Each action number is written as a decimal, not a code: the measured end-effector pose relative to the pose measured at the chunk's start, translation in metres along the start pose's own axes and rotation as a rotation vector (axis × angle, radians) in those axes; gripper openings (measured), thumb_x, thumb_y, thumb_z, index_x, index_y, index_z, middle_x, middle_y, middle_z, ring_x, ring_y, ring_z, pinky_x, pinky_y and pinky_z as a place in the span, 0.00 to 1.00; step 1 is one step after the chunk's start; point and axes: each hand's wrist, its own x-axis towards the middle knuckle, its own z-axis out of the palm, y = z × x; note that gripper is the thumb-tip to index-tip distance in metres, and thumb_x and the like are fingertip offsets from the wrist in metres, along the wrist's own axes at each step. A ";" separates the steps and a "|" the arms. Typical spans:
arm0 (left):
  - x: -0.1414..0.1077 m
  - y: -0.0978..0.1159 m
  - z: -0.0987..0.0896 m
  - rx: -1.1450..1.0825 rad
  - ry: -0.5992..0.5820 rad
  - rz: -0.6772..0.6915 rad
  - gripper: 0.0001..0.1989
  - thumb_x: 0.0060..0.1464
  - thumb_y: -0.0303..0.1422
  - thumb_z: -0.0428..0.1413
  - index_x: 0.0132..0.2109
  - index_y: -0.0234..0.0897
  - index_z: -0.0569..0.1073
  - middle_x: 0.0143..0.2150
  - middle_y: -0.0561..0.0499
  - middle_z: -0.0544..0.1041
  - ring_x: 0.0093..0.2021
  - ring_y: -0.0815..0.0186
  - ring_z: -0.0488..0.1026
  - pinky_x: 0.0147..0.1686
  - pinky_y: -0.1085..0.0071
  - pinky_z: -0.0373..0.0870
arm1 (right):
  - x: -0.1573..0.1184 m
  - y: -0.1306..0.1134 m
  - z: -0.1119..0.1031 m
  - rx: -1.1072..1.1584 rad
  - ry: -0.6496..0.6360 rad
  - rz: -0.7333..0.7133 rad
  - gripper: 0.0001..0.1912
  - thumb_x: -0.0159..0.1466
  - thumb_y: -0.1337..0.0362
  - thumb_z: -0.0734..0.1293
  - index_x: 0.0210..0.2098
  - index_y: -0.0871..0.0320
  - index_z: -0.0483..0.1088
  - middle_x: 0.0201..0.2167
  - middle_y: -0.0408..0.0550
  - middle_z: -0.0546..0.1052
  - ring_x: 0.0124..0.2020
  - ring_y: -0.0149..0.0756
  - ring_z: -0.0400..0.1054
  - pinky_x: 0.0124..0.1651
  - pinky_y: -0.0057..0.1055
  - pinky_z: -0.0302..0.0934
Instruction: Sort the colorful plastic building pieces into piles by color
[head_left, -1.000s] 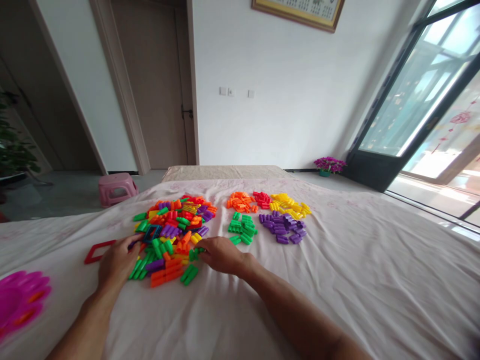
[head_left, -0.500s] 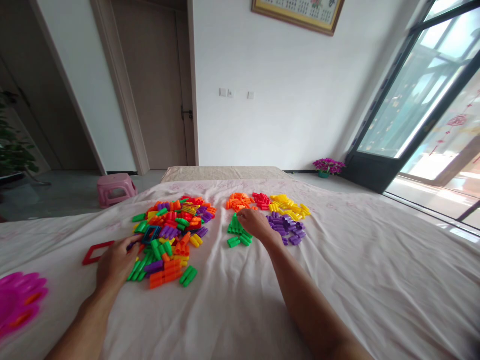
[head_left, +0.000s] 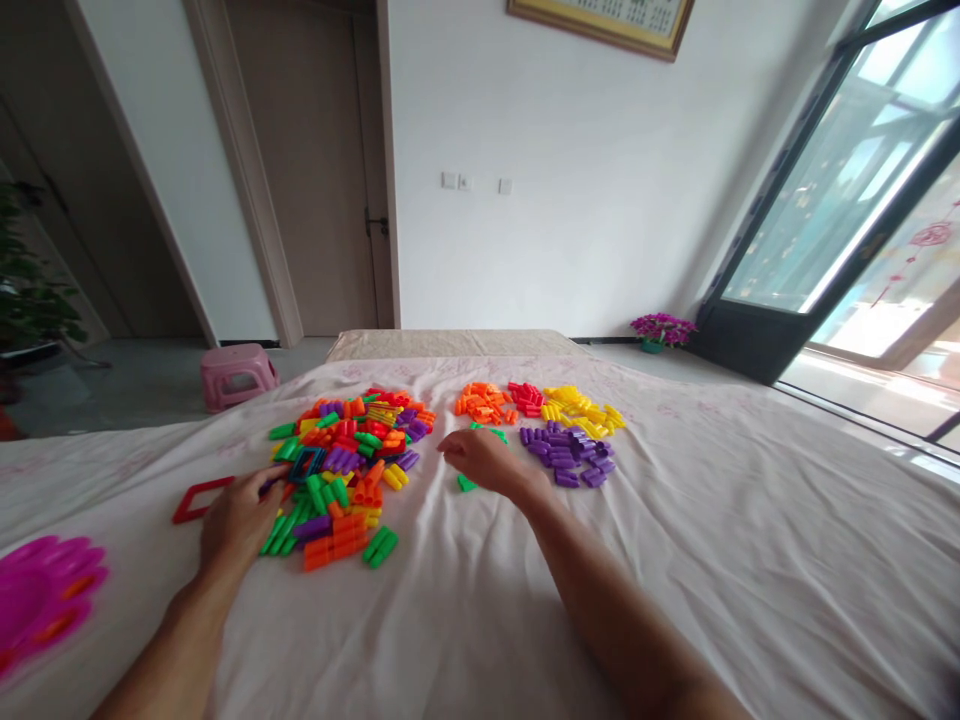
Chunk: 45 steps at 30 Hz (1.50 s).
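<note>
My left hand (head_left: pixel 238 525) rests at the left edge of a mixed pile of plastic building pieces (head_left: pixel 341 435). Its fingers are closed on a dark purple piece (head_left: pixel 271 484), mostly covered by the fingertips. Beside it lies a red frame-shaped piece (head_left: pixel 201 498), and a dark blue frame piece (head_left: pixel 306 464) sits on the pile. My right hand (head_left: pixel 480 460) is above the cloth, partly hiding a group of green pieces (head_left: pixel 466 484). Its fingers are curled together and no piece shows in them. To its right is a group of purple pieces (head_left: pixel 566 452).
Separate groups of orange (head_left: pixel 484 402), red (head_left: pixel 527 399) and yellow pieces (head_left: pixel 581 412) lie beyond my right hand. A magenta petal-edged tray (head_left: pixel 49 600) stands at the left. The pale tablecloth (head_left: pixel 480 620) is wrinkled. A pink stool (head_left: pixel 238 378) is on the floor.
My right hand has moved left, from over the green group toward the mixed pile. My left hand stays at the pile's edge. The view has shifted slightly.
</note>
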 end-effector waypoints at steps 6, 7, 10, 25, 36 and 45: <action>-0.002 0.002 -0.001 -0.002 0.004 0.005 0.23 0.61 0.40 0.47 0.55 0.39 0.79 0.56 0.42 0.80 0.54 0.51 0.75 0.49 0.59 0.70 | -0.010 -0.036 0.041 0.046 -0.216 -0.256 0.14 0.65 0.62 0.71 0.50 0.54 0.78 0.46 0.48 0.82 0.44 0.37 0.76 0.43 0.26 0.63; -0.002 0.002 -0.002 0.003 0.000 0.001 0.24 0.61 0.40 0.46 0.55 0.39 0.79 0.56 0.42 0.80 0.54 0.50 0.75 0.49 0.59 0.70 | -0.013 -0.042 0.046 0.035 -0.237 -0.296 0.15 0.65 0.59 0.72 0.51 0.54 0.78 0.47 0.48 0.81 0.45 0.38 0.75 0.43 0.27 0.63; -0.002 0.003 -0.003 0.016 0.003 -0.006 0.23 0.60 0.40 0.47 0.55 0.39 0.79 0.55 0.42 0.80 0.54 0.51 0.76 0.47 0.60 0.71 | -0.020 -0.054 0.061 -0.029 -0.243 -0.408 0.17 0.65 0.54 0.73 0.50 0.53 0.77 0.46 0.48 0.80 0.47 0.39 0.73 0.48 0.29 0.62; 0.001 0.000 0.001 0.017 0.007 0.002 0.23 0.61 0.40 0.47 0.56 0.39 0.79 0.55 0.41 0.80 0.53 0.51 0.76 0.48 0.60 0.71 | -0.013 -0.042 0.059 -0.005 -0.112 -0.175 0.10 0.62 0.61 0.73 0.43 0.54 0.75 0.40 0.43 0.80 0.39 0.34 0.72 0.38 0.26 0.56; -0.001 0.001 -0.001 0.006 0.009 0.008 0.23 0.61 0.40 0.47 0.55 0.38 0.79 0.55 0.42 0.80 0.53 0.51 0.76 0.48 0.60 0.71 | -0.003 0.009 -0.019 -0.315 0.031 0.326 0.12 0.65 0.63 0.66 0.45 0.56 0.78 0.45 0.53 0.81 0.47 0.44 0.74 0.43 0.31 0.58; -0.001 0.000 -0.002 -0.004 0.043 0.025 0.21 0.60 0.38 0.49 0.53 0.40 0.81 0.54 0.43 0.81 0.52 0.52 0.77 0.47 0.61 0.73 | -0.001 -0.002 0.007 -0.220 0.066 0.096 0.13 0.67 0.66 0.64 0.47 0.55 0.79 0.45 0.50 0.81 0.49 0.41 0.73 0.49 0.31 0.60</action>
